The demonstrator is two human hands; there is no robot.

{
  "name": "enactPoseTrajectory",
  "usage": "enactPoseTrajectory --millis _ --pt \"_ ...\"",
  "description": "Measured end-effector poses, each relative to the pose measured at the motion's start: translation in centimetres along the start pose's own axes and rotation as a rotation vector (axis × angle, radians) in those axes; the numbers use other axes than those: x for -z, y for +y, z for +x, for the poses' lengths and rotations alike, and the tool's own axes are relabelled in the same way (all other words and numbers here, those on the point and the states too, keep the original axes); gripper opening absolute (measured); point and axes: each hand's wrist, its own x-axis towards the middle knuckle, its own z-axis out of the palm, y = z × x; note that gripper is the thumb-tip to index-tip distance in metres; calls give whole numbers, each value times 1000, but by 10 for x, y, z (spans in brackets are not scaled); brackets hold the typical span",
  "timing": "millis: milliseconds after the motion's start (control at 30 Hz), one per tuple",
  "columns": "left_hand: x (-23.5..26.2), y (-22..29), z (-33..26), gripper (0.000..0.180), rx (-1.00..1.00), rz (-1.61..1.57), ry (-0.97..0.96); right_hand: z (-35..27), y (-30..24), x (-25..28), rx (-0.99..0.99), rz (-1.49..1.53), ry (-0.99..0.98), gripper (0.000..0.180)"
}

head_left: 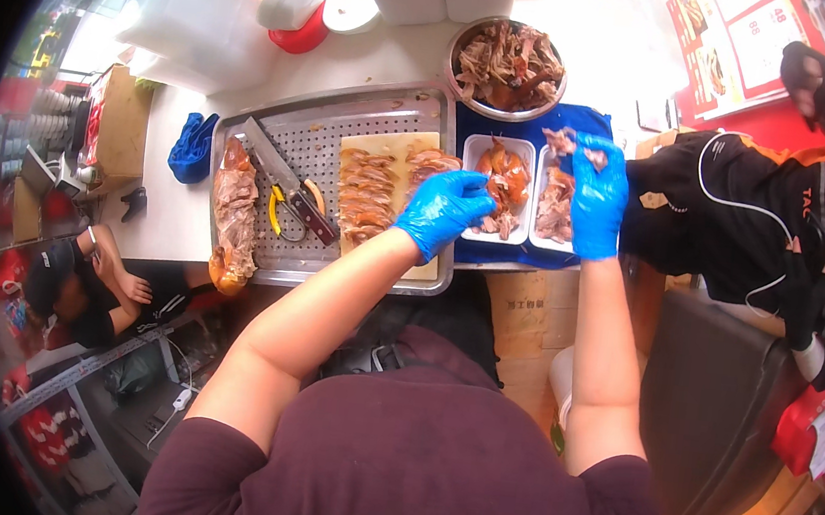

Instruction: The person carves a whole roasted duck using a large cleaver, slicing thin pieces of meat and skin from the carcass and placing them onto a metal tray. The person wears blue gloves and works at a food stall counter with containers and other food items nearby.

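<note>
My right hand [597, 202], in a blue glove, pinches a piece of roast meat [589, 153] over the far end of a white tray [534, 222] with meat pieces in it. Just left of it, another white tray [501, 140] holds browned roast meat [508, 172]. My left hand [445, 213], gloved too, is at this tray's left edge with fingers curled together; whatever they may hold is hidden. Under my left wrist, rows of sliced roast meat [366, 197] lie on a pale cutting board [374, 142] in a perforated metal tray [317, 112].
A cleaver [270, 154], yellow-handled scissors [279, 213] and a long meat piece [235, 204] lie at the metal tray's left. A steel bowl [454, 83] of meat and bones stands behind the white trays. A person [739, 211] is close at right; another [77, 288] sits at left.
</note>
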Motion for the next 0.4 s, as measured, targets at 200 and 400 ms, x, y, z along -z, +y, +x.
enactPoseTrajectory --millis 200,400 --pt "21 17 -38 66 -128 528 -83 91 19 -57 393 -456 -25 20" --pt "112 7 -135 58 -155 151 248 135 52 -105 445 -968 -313 20"
